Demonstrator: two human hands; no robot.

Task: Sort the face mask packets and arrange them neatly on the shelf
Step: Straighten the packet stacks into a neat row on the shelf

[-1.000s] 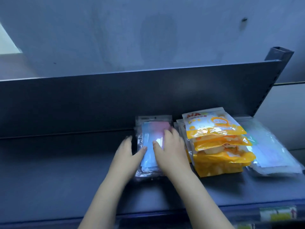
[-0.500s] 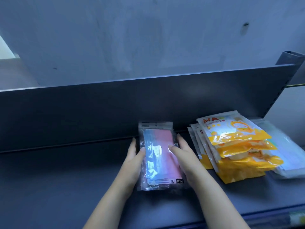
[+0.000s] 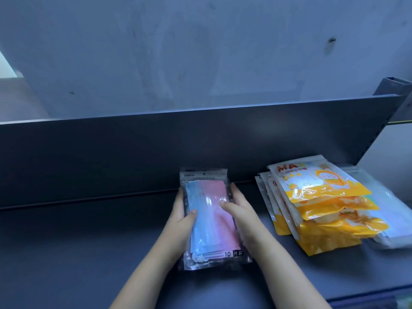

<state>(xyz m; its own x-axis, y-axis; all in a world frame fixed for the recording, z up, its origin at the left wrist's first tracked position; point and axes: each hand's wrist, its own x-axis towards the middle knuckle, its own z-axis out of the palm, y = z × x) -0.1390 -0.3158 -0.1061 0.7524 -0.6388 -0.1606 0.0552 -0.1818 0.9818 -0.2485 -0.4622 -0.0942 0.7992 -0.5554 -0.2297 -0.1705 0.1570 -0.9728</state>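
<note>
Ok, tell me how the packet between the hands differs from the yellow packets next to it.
The clear packet shows blue and pink masks through its film; the yellow packets carry yellow print and a cartoon. The left hand and right hand grip the clear packet by its sides; the yellow packets lie untouched in a fanned stack. Both are flat plastic pouches.

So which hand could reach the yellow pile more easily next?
Probably the right hand: it grips the clear packet on the edge nearest the yellow pile. The left hand grips the far edge, so it would have to cross the packet.
</note>
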